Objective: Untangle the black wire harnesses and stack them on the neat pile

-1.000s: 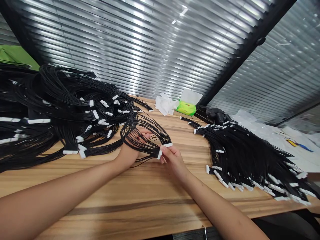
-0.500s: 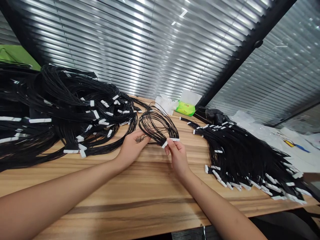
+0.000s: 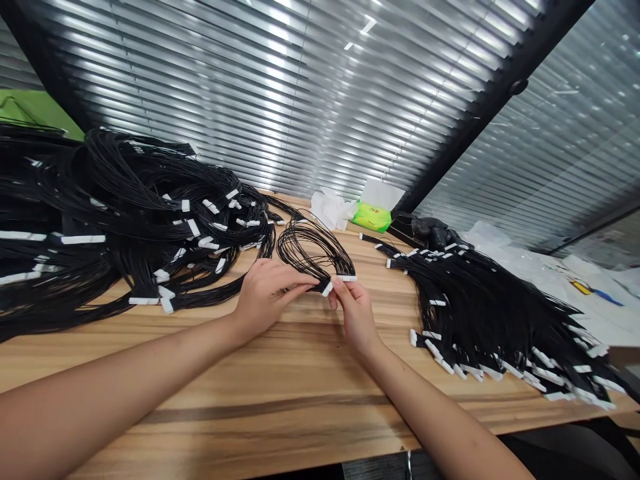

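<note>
Two bare hands work at mid-bench on a looped bundle of thin black wires (image 3: 313,250) ending in white connectors (image 3: 346,279), held above the wooden bench (image 3: 210,363) between two larger wire piles. The right hand (image 3: 356,310) pinches the connector ends between thumb and fingers. The left hand (image 3: 270,291) lies just beside it, palm down, its fingers (image 3: 300,283) extended across the lower strands; whether it grips them cannot be told. The hands are close but not joined. A tangled heap of wires (image 3: 150,213) with white connectors covers the left end of the bench and touches the left edge of the view. A fanned pile of wires (image 3: 480,313), also connector-tipped, lies toward the right end, reaching the near edge. Crumpled white tissue (image 3: 327,211) and a green tissue packet (image 3: 371,217) sit at the far edge, beside a dark crumpled object (image 3: 430,231). Slatted window blinds (image 3: 250,87) stand behind the bench.
</note>
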`<state>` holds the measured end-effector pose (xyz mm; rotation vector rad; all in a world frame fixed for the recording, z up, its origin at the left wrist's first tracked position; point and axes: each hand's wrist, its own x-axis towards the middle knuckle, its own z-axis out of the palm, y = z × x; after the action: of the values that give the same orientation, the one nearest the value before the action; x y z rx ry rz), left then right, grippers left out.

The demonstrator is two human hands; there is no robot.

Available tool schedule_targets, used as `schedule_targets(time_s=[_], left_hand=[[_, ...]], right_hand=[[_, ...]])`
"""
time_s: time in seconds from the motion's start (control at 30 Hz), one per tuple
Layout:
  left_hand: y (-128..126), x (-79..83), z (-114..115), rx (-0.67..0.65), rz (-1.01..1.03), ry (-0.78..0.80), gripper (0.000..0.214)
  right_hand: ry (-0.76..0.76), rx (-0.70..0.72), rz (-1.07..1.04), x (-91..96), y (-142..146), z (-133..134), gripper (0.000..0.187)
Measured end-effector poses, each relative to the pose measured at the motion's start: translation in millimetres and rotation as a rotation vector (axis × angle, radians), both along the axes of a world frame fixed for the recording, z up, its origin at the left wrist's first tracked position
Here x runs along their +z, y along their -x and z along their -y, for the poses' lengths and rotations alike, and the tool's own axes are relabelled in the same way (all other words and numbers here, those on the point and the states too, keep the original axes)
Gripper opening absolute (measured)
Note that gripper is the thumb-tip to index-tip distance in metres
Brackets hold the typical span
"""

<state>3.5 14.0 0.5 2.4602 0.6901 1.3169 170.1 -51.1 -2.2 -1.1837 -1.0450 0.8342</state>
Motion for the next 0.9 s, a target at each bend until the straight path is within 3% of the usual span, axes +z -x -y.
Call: schedule_targets(time_s=[0.2, 0.67, 0.8, 0.9], left_hand=[[0.0, 0.4, -1.5, 0.055, -0.080, -0.053, 0.017], [-6.6, 2.4, 3.6, 0.055, -0.309, 0.073, 0.019], [-5.4, 3.3, 3.7, 0.057, -0.261, 0.082, 0.024], [-2.1, 3.1, -0.4, 0.033, -0.188, 0.116, 0.031]], right_hand=[[0.050, -0.015, 0.013, -0.6, -0.8, -1.6, 0.042], [0.102, -0.007, 0.078, -4.0, -2.3, -7.2, 0.039], [0.111, -0.029, -0.040, -7.0, -4.9, -10.7, 0.038], [0.106, -0.053, -0.249, -5.1, -8.1, -14.4, 0.032]])
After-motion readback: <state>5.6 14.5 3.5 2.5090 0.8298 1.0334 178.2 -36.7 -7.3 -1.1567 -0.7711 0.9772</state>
